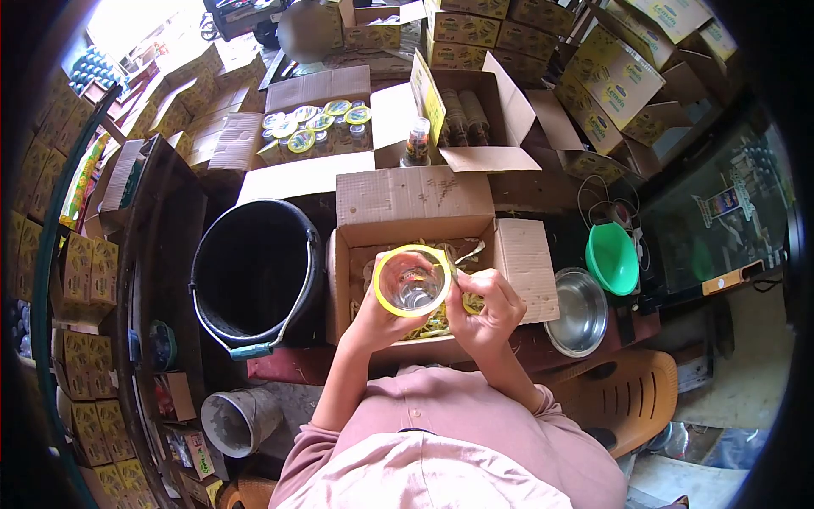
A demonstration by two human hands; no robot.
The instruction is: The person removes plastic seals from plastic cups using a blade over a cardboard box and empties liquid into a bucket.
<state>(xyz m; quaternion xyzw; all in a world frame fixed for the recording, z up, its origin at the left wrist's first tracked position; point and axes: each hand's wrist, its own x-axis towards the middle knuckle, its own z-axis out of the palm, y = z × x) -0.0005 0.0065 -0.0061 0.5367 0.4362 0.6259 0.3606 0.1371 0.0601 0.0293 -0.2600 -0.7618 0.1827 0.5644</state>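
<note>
A clear plastic cup (415, 295) with a yellow rim is tilted so that its open mouth faces me. My left hand (373, 321) is wrapped round the cup's left side and underside. At the right of the rim, my right hand (490, 312) is closed in a pinch, with its fingertips against the cup's edge. A thin greyish sliver shows by those fingertips, too small to name. Below both hands stands an open cardboard box (415, 231) holding yellow printed wrapping pieces (437, 324); the hands and cup hide much of its inside.
A black bucket (254, 267) stands left of the box. On the right are a metal bowl (577, 314) and a green basin (612, 259). Behind sit a carton of yellow-lidded cups (314, 127), a filled jar (417, 142) and another open carton (492, 159). Stacked cartons line both sides.
</note>
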